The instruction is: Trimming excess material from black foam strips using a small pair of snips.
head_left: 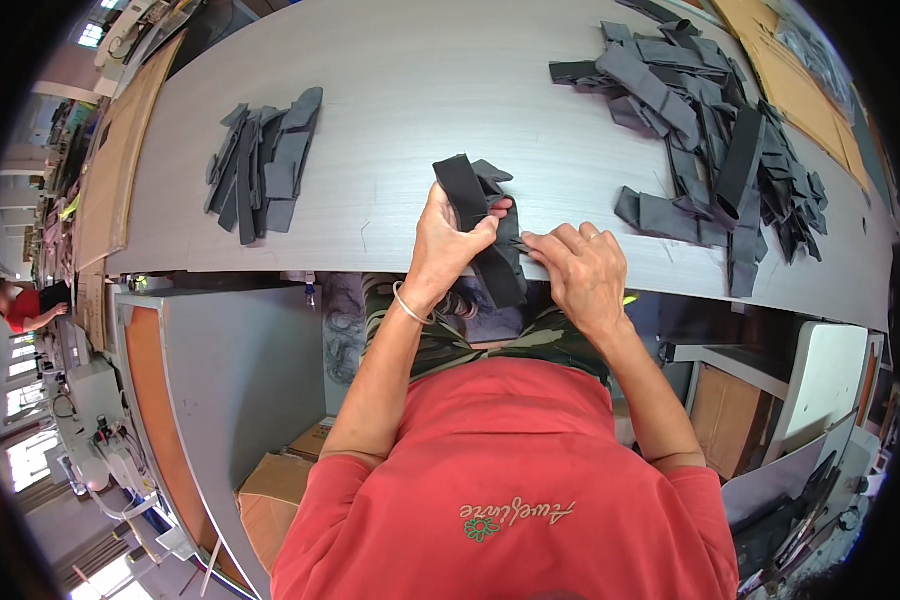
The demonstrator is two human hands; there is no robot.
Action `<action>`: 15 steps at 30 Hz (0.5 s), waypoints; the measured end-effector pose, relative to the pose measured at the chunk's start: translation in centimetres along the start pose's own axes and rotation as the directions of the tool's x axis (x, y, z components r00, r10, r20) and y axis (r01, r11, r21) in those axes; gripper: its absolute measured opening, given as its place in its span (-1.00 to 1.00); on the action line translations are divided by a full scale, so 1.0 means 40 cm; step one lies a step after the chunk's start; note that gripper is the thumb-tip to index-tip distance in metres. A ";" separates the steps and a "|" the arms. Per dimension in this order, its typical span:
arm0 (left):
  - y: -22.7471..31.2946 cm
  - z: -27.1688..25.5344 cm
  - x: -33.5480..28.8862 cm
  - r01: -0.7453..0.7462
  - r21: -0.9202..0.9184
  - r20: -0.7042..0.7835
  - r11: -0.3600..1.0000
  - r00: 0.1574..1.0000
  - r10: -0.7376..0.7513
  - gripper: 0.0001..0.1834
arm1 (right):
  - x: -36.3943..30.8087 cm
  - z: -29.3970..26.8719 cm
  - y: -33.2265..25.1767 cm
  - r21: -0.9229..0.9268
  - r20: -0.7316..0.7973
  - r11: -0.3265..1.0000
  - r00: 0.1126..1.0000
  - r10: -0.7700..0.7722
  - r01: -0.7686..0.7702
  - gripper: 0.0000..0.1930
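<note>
My left hand [450, 235] is closed round a few dark grey and black fabric strips [460, 190], held up at the table's front edge. One wide black strip hangs down past the edge toward my lap. On the right side of these strips, my right hand [580, 265] pinches a thin edge or end of the same dark cloth between thumb and forefinger. What exactly lies in that pinch is too small to make out fully. Both hands are close together, a short gap between them.
A small stack of grey strips [263, 165] lies to the left on the pale table [390, 100]. A large tangled heap of dark strips [710, 130] covers the right side. Cardboard [120, 160] borders the left edge. A grey cabinet [240, 360] stands below; another person [32, 305] is far left.
</note>
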State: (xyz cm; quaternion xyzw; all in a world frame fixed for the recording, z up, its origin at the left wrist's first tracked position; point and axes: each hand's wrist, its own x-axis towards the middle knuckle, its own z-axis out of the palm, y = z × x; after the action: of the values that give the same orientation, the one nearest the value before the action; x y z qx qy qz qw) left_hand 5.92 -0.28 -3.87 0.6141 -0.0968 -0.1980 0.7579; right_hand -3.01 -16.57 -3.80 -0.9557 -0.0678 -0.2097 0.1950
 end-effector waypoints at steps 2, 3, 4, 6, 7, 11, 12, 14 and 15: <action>-0.002 -0.002 0.001 0.002 0.003 0.003 1.000 1.000 -0.002 -0.60 | -0.001 0.003 0.001 -0.002 -0.002 1.000 1.000 0.003 -0.003 -0.83; -0.002 -0.002 0.002 0.003 0.006 0.006 1.000 1.000 -0.003 -0.60 | 0.000 0.004 0.003 -0.004 -0.005 1.000 1.000 -0.007 0.007 -0.86; -0.002 -0.003 0.002 0.004 0.006 0.006 1.000 1.000 -0.004 -0.60 | 0.001 0.005 0.005 -0.007 -0.007 1.000 1.000 -0.016 0.016 -0.89; -0.004 -0.005 0.003 0.006 0.019 0.012 1.000 1.000 -0.006 -0.60 | 0.004 0.001 0.010 0.009 0.003 1.000 1.000 -0.016 0.015 -0.89; -0.003 -0.005 0.003 0.007 0.019 0.013 1.000 1.000 -0.007 -0.60 | 0.005 -0.001 0.013 0.025 0.013 1.000 1.000 -0.017 0.016 -0.90; -0.003 -0.006 0.003 0.002 0.028 0.015 1.000 1.000 -0.002 -0.60 | 0.009 -0.003 0.019 0.032 0.016 0.999 1.000 -0.025 0.024 -0.90; -0.004 -0.007 0.003 0.001 0.020 0.018 1.000 1.000 -0.001 -0.60 | 0.010 -0.004 0.019 0.035 0.018 0.999 1.000 -0.025 0.025 -0.91; -0.005 -0.006 0.003 -0.005 0.028 0.014 1.000 1.000 0.004 -0.60 | 0.010 -0.003 0.021 0.039 0.020 0.999 0.999 -0.026 0.026 -0.91; -0.005 -0.005 0.003 -0.010 0.037 0.012 0.999 1.000 0.010 -0.60 | 0.008 -0.001 0.023 0.036 0.013 0.999 0.999 -0.039 0.038 -0.91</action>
State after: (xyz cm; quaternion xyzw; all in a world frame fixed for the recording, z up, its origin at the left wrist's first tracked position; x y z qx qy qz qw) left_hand 6.08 -0.17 -4.11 0.6263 -0.1078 -0.1960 0.7468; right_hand -2.52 -17.42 -3.94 -0.9520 -0.0913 -0.2057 0.2076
